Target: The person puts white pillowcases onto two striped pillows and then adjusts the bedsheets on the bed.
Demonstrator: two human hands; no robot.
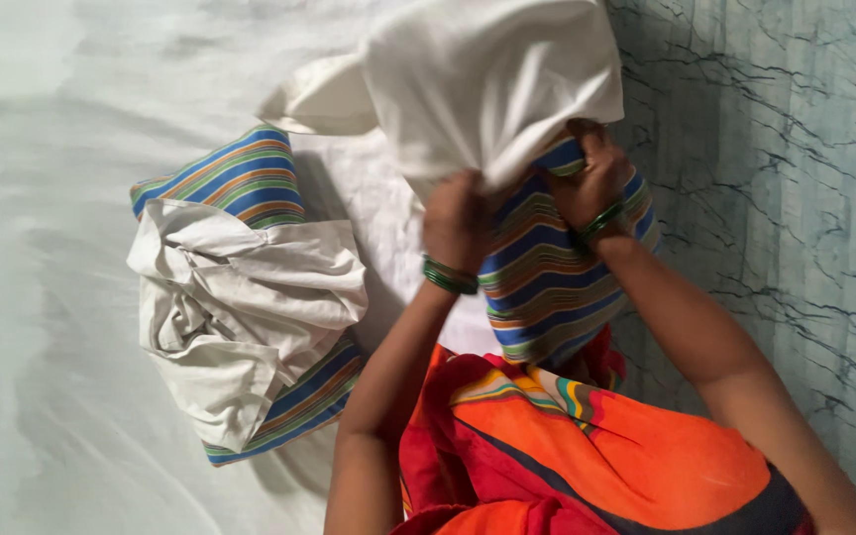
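White bedsheet [42, 297] spans the left and centre as the work surface, marbled blue-grey floor [795, 198] to the right; one striped pillow [250, 178] lies flat on the sheet with a crumpled white pillowcase [240, 297] bunched over its middle, seemingly half on. A second striped pillow [537, 287] is held upright against the person's orange garment [626, 456], apparently so a second white pillowcase [487, 79] can slide over its top. Left hand [456, 223] and right hand [594, 183], fingers curled, each pinch the case's open hem; count: two pillows, two cases, green bangles [448, 277] on both wrists.
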